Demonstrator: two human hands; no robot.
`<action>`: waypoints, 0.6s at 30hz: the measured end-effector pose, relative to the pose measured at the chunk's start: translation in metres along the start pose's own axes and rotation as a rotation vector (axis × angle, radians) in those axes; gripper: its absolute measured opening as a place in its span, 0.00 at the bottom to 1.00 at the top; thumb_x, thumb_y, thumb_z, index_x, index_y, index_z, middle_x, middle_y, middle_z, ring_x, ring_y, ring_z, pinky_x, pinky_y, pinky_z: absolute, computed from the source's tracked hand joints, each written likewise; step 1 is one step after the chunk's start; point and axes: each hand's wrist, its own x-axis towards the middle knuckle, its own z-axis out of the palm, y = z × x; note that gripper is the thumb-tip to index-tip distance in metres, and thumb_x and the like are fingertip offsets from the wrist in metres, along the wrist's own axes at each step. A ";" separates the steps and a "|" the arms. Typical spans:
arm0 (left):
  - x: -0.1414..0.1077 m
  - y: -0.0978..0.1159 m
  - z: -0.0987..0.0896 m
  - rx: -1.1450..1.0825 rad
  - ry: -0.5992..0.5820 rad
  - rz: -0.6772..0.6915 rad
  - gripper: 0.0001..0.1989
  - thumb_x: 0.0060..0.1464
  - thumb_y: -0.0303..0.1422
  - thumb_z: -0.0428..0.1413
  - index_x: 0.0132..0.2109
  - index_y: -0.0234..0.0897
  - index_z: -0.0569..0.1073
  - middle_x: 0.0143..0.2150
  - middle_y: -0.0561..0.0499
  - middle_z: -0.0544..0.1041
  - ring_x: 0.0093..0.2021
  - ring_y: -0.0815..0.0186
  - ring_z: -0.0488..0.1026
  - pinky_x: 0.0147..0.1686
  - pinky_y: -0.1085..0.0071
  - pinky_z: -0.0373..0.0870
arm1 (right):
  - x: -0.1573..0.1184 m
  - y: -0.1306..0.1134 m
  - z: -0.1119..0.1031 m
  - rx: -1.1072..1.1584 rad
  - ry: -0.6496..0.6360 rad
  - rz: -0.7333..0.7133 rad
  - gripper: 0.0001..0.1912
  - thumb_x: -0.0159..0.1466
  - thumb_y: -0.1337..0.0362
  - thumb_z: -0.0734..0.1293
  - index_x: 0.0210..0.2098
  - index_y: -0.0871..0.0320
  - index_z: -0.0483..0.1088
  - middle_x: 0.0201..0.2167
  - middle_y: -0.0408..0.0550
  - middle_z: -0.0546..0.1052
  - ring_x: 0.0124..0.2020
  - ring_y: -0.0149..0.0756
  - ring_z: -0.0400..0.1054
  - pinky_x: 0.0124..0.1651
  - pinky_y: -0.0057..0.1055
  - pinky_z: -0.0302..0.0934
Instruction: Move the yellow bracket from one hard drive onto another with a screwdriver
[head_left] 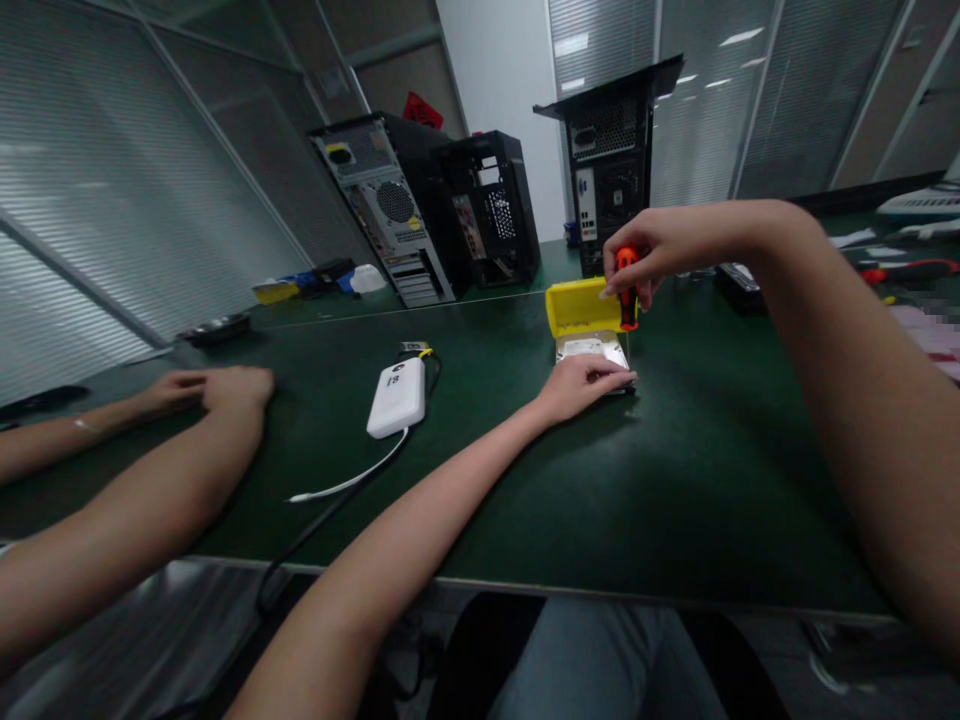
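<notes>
A silver hard drive (591,347) lies flat on the green table. My left hand (576,388) rests on its near side, with thumb and fingers closed on the drive's edge. Above the drive's right side, my right hand (646,255) grips an orange-and-black screwdriver (627,300) by its handle. The screwdriver points downward, and its thin shaft comes down near the drive's right edge; whether the tip sits in a screw is too small to tell. An open yellow box (574,308) stands directly behind the drive, with small bits in it.
A white power bank (397,398) with a cable lies left of my arm. Another person's hands (236,388) rest at the far left. Computer cases (420,215) stand at the back, with another tower (611,185) behind my right hand. Tools (911,270) lie at the right.
</notes>
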 end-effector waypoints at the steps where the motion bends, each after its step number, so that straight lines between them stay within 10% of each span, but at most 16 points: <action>1: 0.000 0.000 0.000 0.017 -0.005 0.001 0.16 0.53 0.43 0.54 0.43 0.37 0.78 0.33 0.50 0.76 0.31 0.69 0.67 0.32 0.74 0.60 | 0.000 0.000 0.000 -0.004 0.003 0.004 0.22 0.57 0.45 0.63 0.37 0.56 0.72 0.34 0.48 0.77 0.36 0.38 0.73 0.36 0.34 0.68; 18: -0.001 0.002 -0.001 0.089 0.013 -0.008 0.17 0.49 0.42 0.58 0.44 0.38 0.77 0.23 0.54 0.67 0.26 0.70 0.61 0.29 0.74 0.55 | 0.001 -0.001 0.000 0.063 -0.097 0.043 0.25 0.57 0.43 0.61 0.44 0.54 0.69 0.38 0.47 0.77 0.36 0.38 0.74 0.35 0.33 0.69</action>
